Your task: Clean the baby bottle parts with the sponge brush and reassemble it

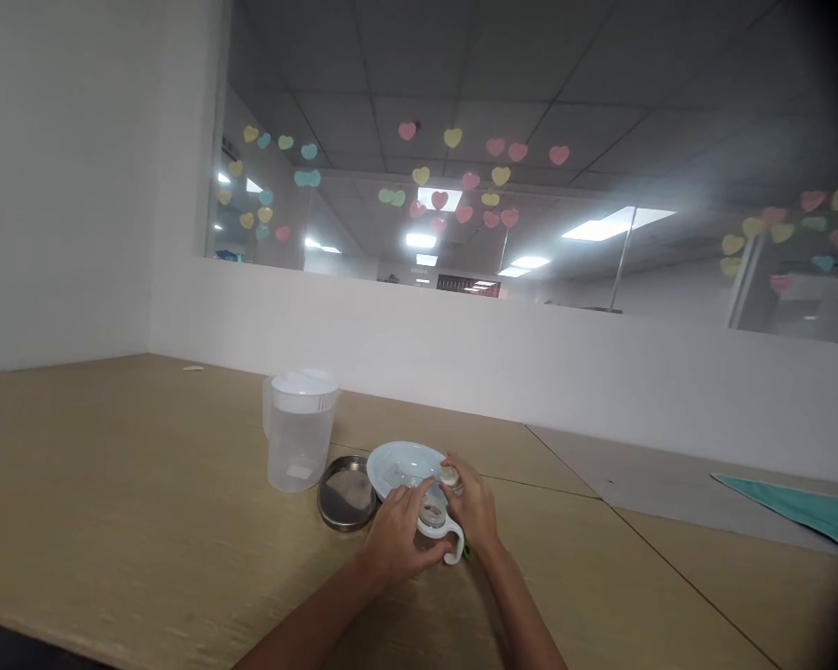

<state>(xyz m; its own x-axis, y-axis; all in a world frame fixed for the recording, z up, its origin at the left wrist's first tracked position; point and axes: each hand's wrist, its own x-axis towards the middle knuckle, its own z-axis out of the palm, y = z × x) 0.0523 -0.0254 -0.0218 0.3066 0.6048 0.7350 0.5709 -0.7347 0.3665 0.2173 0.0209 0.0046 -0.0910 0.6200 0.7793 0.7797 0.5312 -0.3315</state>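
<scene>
My left hand is wrapped around a small glass pot with a white collar and a hooked white handle. The pot's mouth is uncovered and faces up; the fingers hide much of its body. Just above it and to the right, my right hand pinches a small round pale lid, held apart from the mouth. Behind both hands a wide pale-blue bowl rests on the table, with some clear shine inside. Something small and green shows beside the handle, too little of it visible to name.
A round metal tin sits left of the bowl. Behind it stands a translucent plastic pitcher with a white lid. A teal cloth lies at the far right of the wooden table. A white wall with a window rises behind.
</scene>
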